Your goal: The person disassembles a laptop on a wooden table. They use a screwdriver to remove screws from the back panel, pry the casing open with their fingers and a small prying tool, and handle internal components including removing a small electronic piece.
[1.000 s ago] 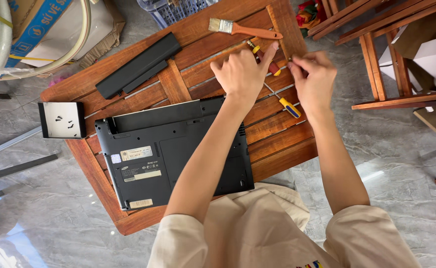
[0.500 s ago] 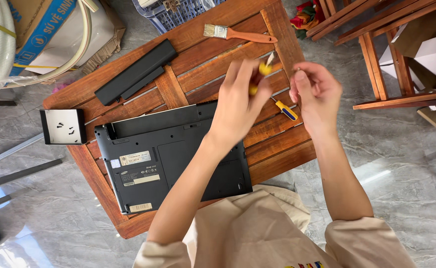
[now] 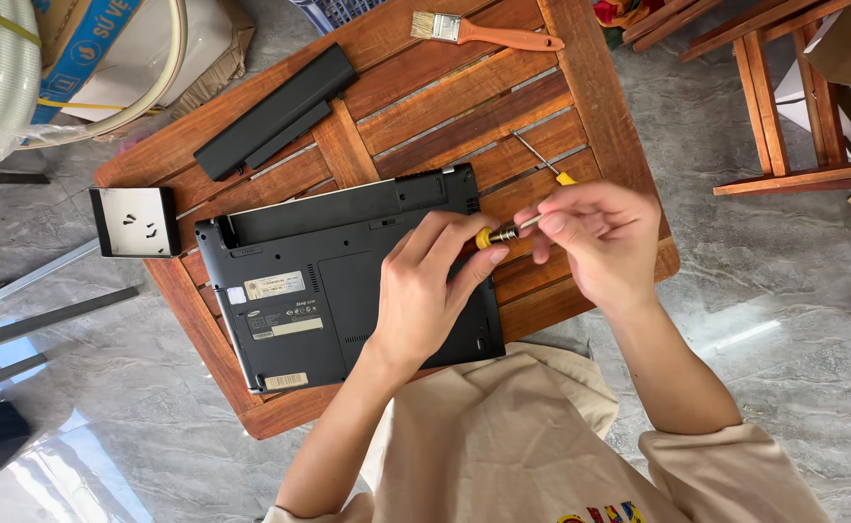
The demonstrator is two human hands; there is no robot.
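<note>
- head view: left hand [image 3: 425,291] and right hand [image 3: 595,237] both pinch one small screwdriver [image 3: 499,233], left on the yellow handle end, right on the metal shaft.
- screwdriver sits just above the right edge of the upturned black laptop [image 3: 348,281], which lies on the slatted wooden table [image 3: 416,107].
- left forearm covers part of the laptop's underside (lower right corner mostly hidden).
- second screwdriver [image 3: 541,160] lies on the slats just beyond the right hand, yellow handle partly hidden by it.
- black battery [image 3: 275,111] rests far-left on the table; paintbrush [image 3: 483,32] at the far edge.
- small tray with screws [image 3: 138,221] hangs off the left edge.
- wooden chair frame [image 3: 784,97] stands off to the right.
</note>
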